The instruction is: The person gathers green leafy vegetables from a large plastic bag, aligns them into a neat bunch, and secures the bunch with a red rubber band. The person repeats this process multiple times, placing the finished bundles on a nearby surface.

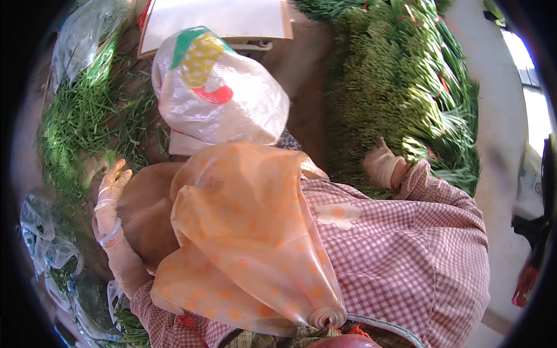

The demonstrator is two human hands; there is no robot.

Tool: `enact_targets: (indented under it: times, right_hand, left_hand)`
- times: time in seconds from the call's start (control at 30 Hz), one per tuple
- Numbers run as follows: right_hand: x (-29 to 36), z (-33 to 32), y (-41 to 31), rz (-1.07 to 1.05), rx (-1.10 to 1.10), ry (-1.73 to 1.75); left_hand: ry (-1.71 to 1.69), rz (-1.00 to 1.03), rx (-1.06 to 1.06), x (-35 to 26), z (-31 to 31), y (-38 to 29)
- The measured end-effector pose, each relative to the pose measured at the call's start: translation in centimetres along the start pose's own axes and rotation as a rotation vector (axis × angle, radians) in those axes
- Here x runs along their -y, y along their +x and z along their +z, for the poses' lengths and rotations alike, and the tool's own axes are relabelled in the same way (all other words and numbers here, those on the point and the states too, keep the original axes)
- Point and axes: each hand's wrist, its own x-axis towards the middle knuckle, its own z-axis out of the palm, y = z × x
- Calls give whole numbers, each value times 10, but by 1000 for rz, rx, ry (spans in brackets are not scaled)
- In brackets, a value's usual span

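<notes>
My left hand (114, 185), in a thin pale glove with a bracelet on the wrist, is at the left beside a brown rounded surface, fingers extended and nothing seen in them. At the right, my right hand (379, 166), gloved and blurred, is against the near end of a long stack of bundled green stalks (374, 87) tied with red bands; its fingers are not clear. Loose green stalks (78, 135) lie at the far left. A white woven sack (226, 95) with printed colours covers something ahead of my body. An orange dotted plastic apron (243, 226) covers my front.
A white board with a wooden edge (217, 19) stands at the top. Clear plastic bags (80, 39) lie at the upper left, and more plastic bags (56, 248) at the lower left. A pale floor strip (500, 130) runs beyond the stack on the right.
</notes>
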Motion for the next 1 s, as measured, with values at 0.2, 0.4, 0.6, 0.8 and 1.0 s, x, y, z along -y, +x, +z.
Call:
enact_targets:
  times: [0.2, 0.4, 0.6, 0.8, 1.0]
  right_hand:
    - [-70, -204, 45, 9, -1032, 307]
    - [-71, -281, 103, -68, -401, 348]
    - [-76, -362, 76, -478, -247, 343]
    - [-104, -566, 131, -702, -1020, 829]
    - [-65, -729, 218, -140, -1197, -60]
  left_hand:
    - [-91, -47, -123, -32, 2, -54]
    - [-128, -167, -158, -54, -5, -102]
    - [-214, -361, -376, -130, -12, -133]
    - [-273, -247, -612, -205, -7, -137]
    - [-24, -226, -607, -182, -21, -130]
